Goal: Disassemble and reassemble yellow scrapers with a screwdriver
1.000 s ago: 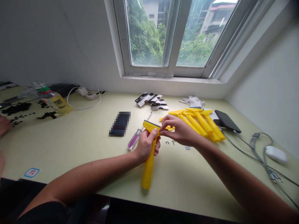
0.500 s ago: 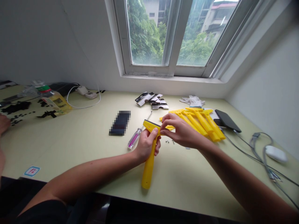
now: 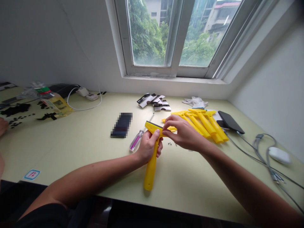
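Yellow plastic scraper (image 3: 151, 164); left hand (image 3: 148, 147) grips handle (image 3: 150, 177); right hand (image 3: 184, 133) pinches head (image 3: 154, 128)

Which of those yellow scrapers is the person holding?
The yellow plastic scraper with its handle gripped in the left hand and its head pinched by the right hand; the other scrapers lie heaped beyond it.

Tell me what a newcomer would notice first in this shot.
A yellow plastic scraper stands out mid-desk, its handle gripped in the left hand while the right hand pinches its head. Just beyond, to the right, lies a pile of matching yellow scrapers. Above, a white-framed window shows green trees and buildings.
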`<move>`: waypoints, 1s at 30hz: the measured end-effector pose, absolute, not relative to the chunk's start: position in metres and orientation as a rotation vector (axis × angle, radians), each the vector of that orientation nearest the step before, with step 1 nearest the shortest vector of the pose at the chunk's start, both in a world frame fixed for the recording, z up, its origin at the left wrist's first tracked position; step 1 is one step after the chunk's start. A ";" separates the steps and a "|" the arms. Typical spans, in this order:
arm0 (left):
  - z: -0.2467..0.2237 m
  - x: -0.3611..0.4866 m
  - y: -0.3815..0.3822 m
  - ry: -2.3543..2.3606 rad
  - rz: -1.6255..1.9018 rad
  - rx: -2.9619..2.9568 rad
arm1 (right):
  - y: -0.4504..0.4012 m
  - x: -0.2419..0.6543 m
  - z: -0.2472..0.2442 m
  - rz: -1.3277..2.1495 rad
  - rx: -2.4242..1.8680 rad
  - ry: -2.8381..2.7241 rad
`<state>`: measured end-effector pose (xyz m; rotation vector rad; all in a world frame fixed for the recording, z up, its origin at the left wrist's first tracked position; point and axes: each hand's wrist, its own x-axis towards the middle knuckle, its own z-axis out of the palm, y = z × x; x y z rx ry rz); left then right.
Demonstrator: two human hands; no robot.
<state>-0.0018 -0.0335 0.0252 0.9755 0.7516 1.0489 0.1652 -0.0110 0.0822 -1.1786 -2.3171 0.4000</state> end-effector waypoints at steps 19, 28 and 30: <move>0.024 -0.002 -0.035 0.712 0.991 1.048 | 0.009 0.175 0.077 1.537 -1.129 -1.898; 0.024 -0.004 -0.031 0.721 0.928 1.092 | 0.013 0.181 0.081 1.585 -1.044 -1.895; 0.024 -0.005 -0.030 0.715 0.921 1.107 | 0.013 0.182 0.080 1.552 -1.041 -1.912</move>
